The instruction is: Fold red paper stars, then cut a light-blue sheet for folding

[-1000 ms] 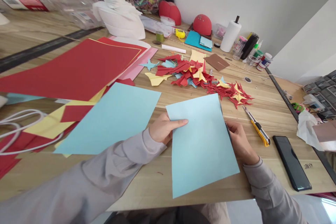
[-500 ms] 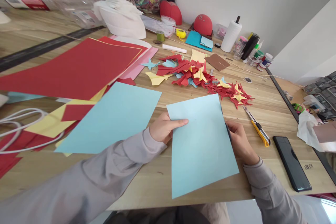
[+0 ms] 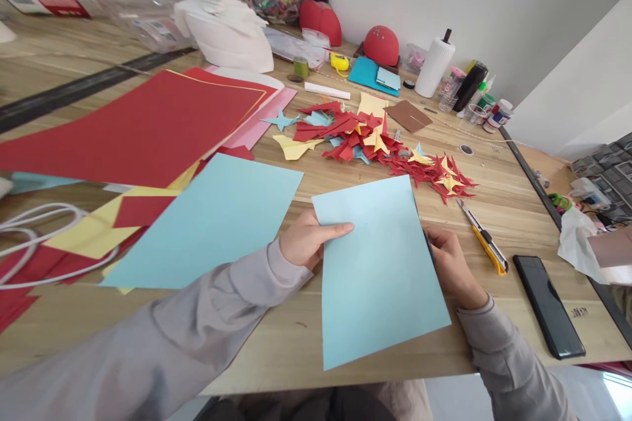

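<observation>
A sheet of light blue paper (image 3: 380, 276) is held up over the front of the table, tilted towards me. My left hand (image 3: 309, 240) pinches its left edge, thumb on top and fingers beneath. At the right edge of the sheet, my right hand (image 3: 449, 266) is closed on dark scissors (image 3: 428, 247), mostly hidden by the paper and fingers. A second light blue sheet (image 3: 217, 217) lies on the table left of my left hand. Beyond the held sheet is a pile of folded red, yellow and blue paper pieces (image 3: 355, 138).
A yellow utility knife (image 3: 486, 243) and a black phone (image 3: 548, 306) lie to the right. Large red sheets (image 3: 148, 125), yellow strips (image 3: 93, 230) and a white cable (image 3: 34, 237) occupy the left. Bottles (image 3: 471, 85) and a white roll (image 3: 434, 66) stand along the wall.
Almost nothing differs. The dark sliver by the sheet's upper right edge shows less now, and the view has shifted very slightly.
</observation>
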`<state>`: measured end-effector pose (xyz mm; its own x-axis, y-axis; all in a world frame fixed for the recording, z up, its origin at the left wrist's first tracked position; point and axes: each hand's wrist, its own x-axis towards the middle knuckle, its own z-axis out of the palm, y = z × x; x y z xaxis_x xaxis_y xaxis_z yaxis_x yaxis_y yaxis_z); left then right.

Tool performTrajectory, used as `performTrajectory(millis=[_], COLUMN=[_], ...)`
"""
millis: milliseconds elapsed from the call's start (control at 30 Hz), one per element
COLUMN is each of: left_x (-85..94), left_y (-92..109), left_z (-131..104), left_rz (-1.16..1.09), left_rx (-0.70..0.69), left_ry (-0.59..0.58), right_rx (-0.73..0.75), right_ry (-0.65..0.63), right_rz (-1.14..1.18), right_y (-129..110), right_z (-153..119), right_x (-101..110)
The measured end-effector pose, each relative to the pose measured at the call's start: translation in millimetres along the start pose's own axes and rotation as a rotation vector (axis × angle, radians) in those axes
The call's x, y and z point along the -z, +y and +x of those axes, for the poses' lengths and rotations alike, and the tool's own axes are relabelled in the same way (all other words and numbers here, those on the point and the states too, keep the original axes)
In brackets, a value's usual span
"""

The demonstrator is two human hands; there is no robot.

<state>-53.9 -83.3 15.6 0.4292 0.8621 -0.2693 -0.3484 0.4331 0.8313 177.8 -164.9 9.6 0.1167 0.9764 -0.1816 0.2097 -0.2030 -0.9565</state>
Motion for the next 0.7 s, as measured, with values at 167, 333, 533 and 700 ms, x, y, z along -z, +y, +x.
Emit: performTrajectory(millis=[167,333,533,700], left_x=[1.3,0.9,0.5,0.9], left_y=[-0.4,0.1,0.1,-0.1], left_z=[1.0,1.1,1.4,1.3], left_rz=[0.013,0.017,0.009,-0.002], left_rx=[0.004,0.002,0.000,0.003], left_ry=[0.007,0.008,0.023,0.029], right_rx=[0.005,0.019,-0.015,-0.018], right_ry=[0.010,0.020,0.049,0.027], right_rz=[-0.009,-0.005,0.025,0.091], right_y=[1.9,3.8,4.7,0.4], right_z=[0.7,1.9,1.8,-0.7], right_x=[1.0,1.4,-0.3,-0.8])
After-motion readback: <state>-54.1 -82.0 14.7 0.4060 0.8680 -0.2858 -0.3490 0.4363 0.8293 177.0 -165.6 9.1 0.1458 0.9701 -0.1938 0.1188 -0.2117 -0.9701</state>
